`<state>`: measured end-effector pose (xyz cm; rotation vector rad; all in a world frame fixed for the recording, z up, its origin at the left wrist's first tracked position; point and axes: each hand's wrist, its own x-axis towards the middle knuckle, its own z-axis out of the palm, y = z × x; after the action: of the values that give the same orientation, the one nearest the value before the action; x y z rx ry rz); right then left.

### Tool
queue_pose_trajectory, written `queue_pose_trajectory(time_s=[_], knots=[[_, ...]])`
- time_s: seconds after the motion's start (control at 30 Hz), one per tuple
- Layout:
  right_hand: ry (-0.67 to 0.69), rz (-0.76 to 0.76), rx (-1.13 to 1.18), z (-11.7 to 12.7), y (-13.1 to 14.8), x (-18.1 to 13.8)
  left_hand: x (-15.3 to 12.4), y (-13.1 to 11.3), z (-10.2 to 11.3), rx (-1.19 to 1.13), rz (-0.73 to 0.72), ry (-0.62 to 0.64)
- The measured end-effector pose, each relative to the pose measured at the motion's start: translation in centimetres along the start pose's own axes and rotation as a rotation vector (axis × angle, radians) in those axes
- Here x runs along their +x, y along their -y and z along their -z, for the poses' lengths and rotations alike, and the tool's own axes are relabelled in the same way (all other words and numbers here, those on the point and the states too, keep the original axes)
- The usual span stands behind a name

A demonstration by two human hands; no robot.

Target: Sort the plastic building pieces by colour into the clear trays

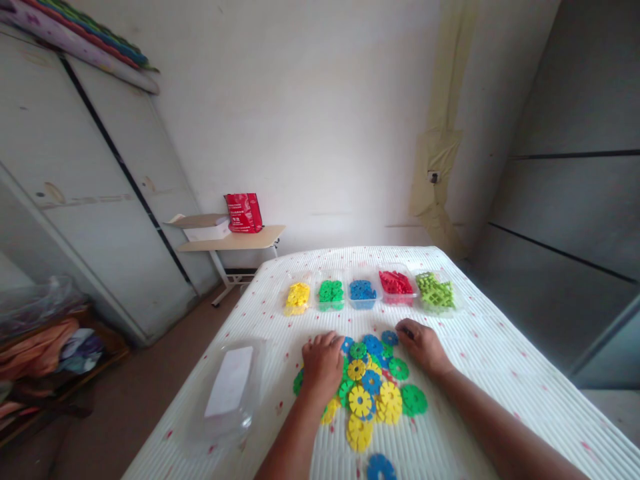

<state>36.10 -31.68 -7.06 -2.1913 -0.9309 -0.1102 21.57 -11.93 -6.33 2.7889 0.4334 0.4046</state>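
Note:
A loose pile of flat, notched plastic discs lies on the table, with yellow discs [360, 401], green discs [414, 400] and blue discs [371, 382] overlapping. Over the left side of the pile rests my left hand [323, 365], back up, fingers slightly apart and bent down; its thumb is beside a blue disc [347, 345]. At the far right of the pile, my right hand [424, 345] is closed with its fingertips together, close to another blue disc [390, 338]. What lies between those fingers is hidden. A bit of red shows under the pile.
Beyond the pile stand clear tubs of yellow pieces [298, 297], green pieces [331, 293], blue pieces [363, 292], red pieces [397, 283] and light-green pieces [435, 291]. A clear plastic container [231, 387] with a white label is at left. One blue disc [381, 467] lies near the front.

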Motion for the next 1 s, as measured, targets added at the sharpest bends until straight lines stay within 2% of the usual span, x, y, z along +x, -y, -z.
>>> queue_pose_trajectory(time_s=[0.17,0.37,0.73,0.9,1.0], knots=[[0.014,0.007,-0.016,-0.1,0.2,0.0,0.2,-0.6,0.6,-0.061,-0.035,0.007],[0.033,0.002,-0.018,-0.1,0.4,0.0,0.0,-1.7,-0.4,0.001,-0.076,0.014],[0.040,0.029,-0.065,-0.3,0.1,-0.1,-0.1,-0.7,-0.2,-0.115,-0.072,0.021],[0.016,0.015,-0.043,-0.3,0.0,0.1,1.7,-2.6,0.1,-0.110,-0.042,-0.043],[-0.002,-0.002,-0.017,-0.4,-0.3,0.1,3.0,-4.3,-0.1,-0.026,0.005,-0.006]])
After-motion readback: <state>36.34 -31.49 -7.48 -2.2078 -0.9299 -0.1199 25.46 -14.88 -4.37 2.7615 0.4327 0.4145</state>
